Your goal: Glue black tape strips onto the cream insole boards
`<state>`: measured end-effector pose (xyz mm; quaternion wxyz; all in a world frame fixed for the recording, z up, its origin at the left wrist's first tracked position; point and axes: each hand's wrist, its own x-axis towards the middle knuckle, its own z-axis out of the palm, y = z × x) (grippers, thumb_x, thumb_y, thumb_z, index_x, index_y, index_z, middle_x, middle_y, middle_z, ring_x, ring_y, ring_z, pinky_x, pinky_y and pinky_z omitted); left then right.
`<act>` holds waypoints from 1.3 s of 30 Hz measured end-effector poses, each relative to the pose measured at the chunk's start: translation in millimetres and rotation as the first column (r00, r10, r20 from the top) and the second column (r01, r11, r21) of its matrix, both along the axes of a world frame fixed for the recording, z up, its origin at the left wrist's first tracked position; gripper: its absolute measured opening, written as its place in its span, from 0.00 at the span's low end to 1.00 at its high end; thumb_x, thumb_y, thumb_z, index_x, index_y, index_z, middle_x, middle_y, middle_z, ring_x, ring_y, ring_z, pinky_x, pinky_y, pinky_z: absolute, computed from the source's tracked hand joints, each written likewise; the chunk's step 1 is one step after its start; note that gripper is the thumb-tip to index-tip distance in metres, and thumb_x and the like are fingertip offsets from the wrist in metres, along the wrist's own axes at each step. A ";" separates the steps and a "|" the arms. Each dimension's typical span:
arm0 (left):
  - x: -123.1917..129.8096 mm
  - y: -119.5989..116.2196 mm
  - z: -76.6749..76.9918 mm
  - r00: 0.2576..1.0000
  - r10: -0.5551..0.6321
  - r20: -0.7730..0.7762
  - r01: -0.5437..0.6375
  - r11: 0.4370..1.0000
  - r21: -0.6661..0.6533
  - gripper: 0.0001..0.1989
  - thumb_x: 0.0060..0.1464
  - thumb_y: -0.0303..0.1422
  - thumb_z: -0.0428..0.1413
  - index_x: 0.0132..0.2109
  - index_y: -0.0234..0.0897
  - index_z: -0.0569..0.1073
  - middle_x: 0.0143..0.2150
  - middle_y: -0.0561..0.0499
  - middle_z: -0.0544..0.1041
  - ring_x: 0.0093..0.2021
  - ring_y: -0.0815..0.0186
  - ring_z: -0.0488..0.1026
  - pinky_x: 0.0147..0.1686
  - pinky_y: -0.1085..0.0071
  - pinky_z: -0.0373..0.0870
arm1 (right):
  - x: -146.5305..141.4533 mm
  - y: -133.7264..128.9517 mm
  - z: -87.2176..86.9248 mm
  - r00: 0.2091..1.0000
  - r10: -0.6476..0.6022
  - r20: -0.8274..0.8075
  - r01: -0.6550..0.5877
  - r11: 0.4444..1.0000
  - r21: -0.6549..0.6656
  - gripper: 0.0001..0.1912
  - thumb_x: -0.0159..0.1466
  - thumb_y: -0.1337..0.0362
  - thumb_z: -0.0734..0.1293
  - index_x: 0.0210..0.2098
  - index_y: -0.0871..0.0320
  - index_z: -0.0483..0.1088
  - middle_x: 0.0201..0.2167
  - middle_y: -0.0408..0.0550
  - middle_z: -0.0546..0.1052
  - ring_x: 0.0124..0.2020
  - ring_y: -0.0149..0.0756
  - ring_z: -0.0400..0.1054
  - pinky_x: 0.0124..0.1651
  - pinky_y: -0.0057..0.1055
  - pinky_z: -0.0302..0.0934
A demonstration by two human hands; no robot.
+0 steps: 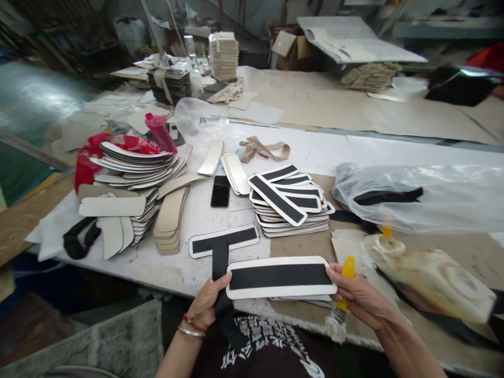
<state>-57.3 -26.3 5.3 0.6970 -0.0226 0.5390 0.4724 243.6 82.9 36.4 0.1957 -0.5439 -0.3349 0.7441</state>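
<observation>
A white, round-cornered panel with a black strip along its middle is held level above the table's front edge. My left hand pinches its left end, and a black strap runs by those fingers; whether they grip it too I cannot tell. At the panel's right end, my right hand is closed on the corner and also holds a yellow-handled brush, bristles down. Just behind lies another black-striped panel, with the strap across it. A pile of similar panels sits farther back.
Left on the table are stacked curved white pieces, beige pieces and a black tape roll. A phone lies mid-table. To the right are a plastic bag and a stained container with yellow at its mouth.
</observation>
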 end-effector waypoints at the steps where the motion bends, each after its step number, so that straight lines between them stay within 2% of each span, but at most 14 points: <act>1: -7.1 -3.3 1.3 1.000 0.016 -0.021 -0.015 1.000 0.014 0.21 0.43 0.35 0.62 0.45 0.29 0.72 0.31 0.44 0.78 0.25 0.64 0.74 0.25 0.70 0.71 | -9.3 3.6 -0.5 0.999 0.025 0.042 -0.025 1.000 0.017 0.19 0.52 0.48 0.67 0.27 0.57 0.59 0.18 0.34 0.54 0.17 0.22 0.47 0.20 0.22 0.46; 6: -50.0 -7.3 13.8 0.966 0.071 -0.250 -0.056 0.996 0.064 0.21 0.41 0.37 0.63 0.43 0.31 0.73 0.34 0.45 0.78 0.30 0.61 0.74 0.32 0.68 0.72 | -48.1 14.7 -0.2 0.923 0.104 0.371 -0.192 0.959 0.210 0.21 0.53 0.45 0.63 0.29 0.57 0.62 0.20 0.38 0.62 0.15 0.23 0.50 0.18 0.24 0.45; 11: -98.4 8.7 12.7 0.867 0.022 -0.498 -0.030 1.000 -0.008 0.22 0.36 0.42 0.63 0.36 0.29 0.74 0.24 0.47 0.75 0.25 0.61 0.72 0.26 0.66 0.70 | -51.2 11.2 4.4 0.891 0.122 0.437 -0.257 0.930 0.264 0.19 0.55 0.46 0.61 0.32 0.57 0.63 0.22 0.39 0.66 0.14 0.22 0.52 0.17 0.23 0.46; 13: -120.6 16.5 6.2 0.751 -0.035 -0.659 -0.004 0.998 -0.057 0.21 0.35 0.44 0.63 0.31 0.29 0.74 0.20 0.48 0.73 0.23 0.62 0.70 0.24 0.68 0.67 | -45.7 8.1 6.4 0.886 0.112 0.449 -0.253 0.930 0.268 0.19 0.55 0.47 0.60 0.32 0.57 0.64 0.21 0.38 0.66 0.14 0.23 0.52 0.18 0.23 0.47; 17: -155.4 24.3 -1.0 0.294 -0.202 -0.934 -0.089 0.967 -0.237 0.19 0.36 0.47 0.59 0.20 0.33 0.71 0.13 0.51 0.65 0.19 0.62 0.63 0.20 0.68 0.59 | -28.7 2.3 8.1 0.868 0.073 0.492 -0.243 0.925 0.292 0.18 0.56 0.47 0.60 0.27 0.57 0.62 0.18 0.37 0.62 0.15 0.23 0.51 0.18 0.23 0.47; 19: -155.1 23.6 1.3 0.197 -0.222 -0.955 -0.134 0.959 -0.250 0.19 0.37 0.48 0.58 0.20 0.33 0.70 0.13 0.51 0.64 0.20 0.62 0.62 0.21 0.69 0.57 | -18.2 -0.6 9.7 0.861 0.042 0.507 -0.241 0.911 0.334 0.19 0.57 0.47 0.59 0.25 0.57 0.62 0.18 0.38 0.61 0.15 0.24 0.51 0.19 0.24 0.48; 21: -137.0 21.5 5.1 0.258 -0.176 -0.950 -0.105 0.972 -0.208 0.20 0.38 0.48 0.58 0.24 0.32 0.72 0.14 0.53 0.63 0.20 0.65 0.61 0.21 0.70 0.57 | -8.5 -3.7 13.8 0.873 -0.005 0.488 -0.206 0.903 0.378 0.20 0.58 0.45 0.58 0.27 0.57 0.63 0.18 0.39 0.61 0.16 0.25 0.52 0.20 0.24 0.49; 23: -102.4 19.4 6.9 0.424 -0.140 -0.895 -0.019 0.986 -0.163 0.22 0.39 0.49 0.57 0.29 0.32 0.74 0.15 0.56 0.61 0.19 0.68 0.58 0.20 0.72 0.55 | -2.2 -6.6 20.0 0.913 -0.090 0.397 -0.097 0.899 0.427 0.22 0.59 0.44 0.56 0.31 0.58 0.65 0.20 0.41 0.65 0.19 0.27 0.57 0.22 0.26 0.53; 26: -34.4 19.3 1.1 0.640 -0.223 -0.735 0.159 0.975 -0.158 0.24 0.38 0.52 0.57 0.28 0.32 0.72 0.14 0.59 0.55 0.17 0.72 0.53 0.19 0.74 0.50 | -0.7 -10.1 26.4 0.940 -0.263 0.219 0.121 0.853 0.508 0.27 0.60 0.42 0.52 0.36 0.58 0.66 0.31 0.51 0.71 0.32 0.36 0.67 0.34 0.30 0.62; 28: 8.8 22.8 -8.8 0.689 -0.288 -0.665 0.261 0.955 -0.143 0.24 0.37 0.51 0.58 0.28 0.31 0.71 0.15 0.59 0.58 0.18 0.72 0.53 0.19 0.74 0.51 | -3.3 -13.6 23.7 0.930 -0.320 0.181 0.173 0.816 0.551 0.29 0.61 0.41 0.50 0.36 0.58 0.67 0.36 0.53 0.72 0.38 0.38 0.66 0.40 0.32 0.62; 29: 27.1 25.5 -14.8 0.712 -0.289 -0.640 0.285 0.952 -0.113 0.23 0.37 0.50 0.59 0.29 0.31 0.71 0.16 0.58 0.60 0.19 0.72 0.55 0.20 0.74 0.52 | -5.1 -16.1 20.0 0.931 -0.315 0.182 0.166 0.813 0.558 0.29 0.61 0.41 0.49 0.36 0.59 0.67 0.34 0.52 0.71 0.36 0.38 0.66 0.38 0.32 0.62; 33: 72.5 36.1 -35.5 0.670 -0.282 -0.686 0.372 0.928 -0.019 0.23 0.37 0.46 0.60 0.36 0.32 0.71 0.27 0.51 0.71 0.29 0.65 0.66 0.31 0.71 0.62 | -14.3 -30.2 -2.1 0.939 -0.324 0.118 0.208 0.804 0.557 0.26 0.61 0.43 0.52 0.33 0.59 0.67 0.25 0.46 0.68 0.24 0.31 0.63 0.27 0.28 0.60; 36: 84.2 39.1 -41.4 0.614 -0.317 -0.723 0.453 0.891 -0.006 0.24 0.43 0.45 0.57 0.43 0.32 0.69 0.35 0.47 0.74 0.35 0.61 0.69 0.37 0.68 0.64 | -22.8 -38.3 -15.6 0.922 -0.379 0.079 0.269 0.774 0.574 0.22 0.62 0.46 0.55 0.32 0.58 0.65 0.27 0.45 0.68 0.25 0.30 0.65 0.31 0.28 0.61; 39: 88.5 39.5 -43.5 0.558 -0.370 -0.743 0.512 0.858 -0.043 0.23 0.46 0.45 0.54 0.45 0.33 0.66 0.35 0.46 0.74 0.35 0.61 0.70 0.37 0.67 0.64 | -30.6 -41.5 -26.1 0.927 -0.356 0.115 0.248 0.815 0.525 0.19 0.60 0.48 0.58 0.31 0.58 0.64 0.25 0.43 0.68 0.26 0.32 0.66 0.33 0.29 0.61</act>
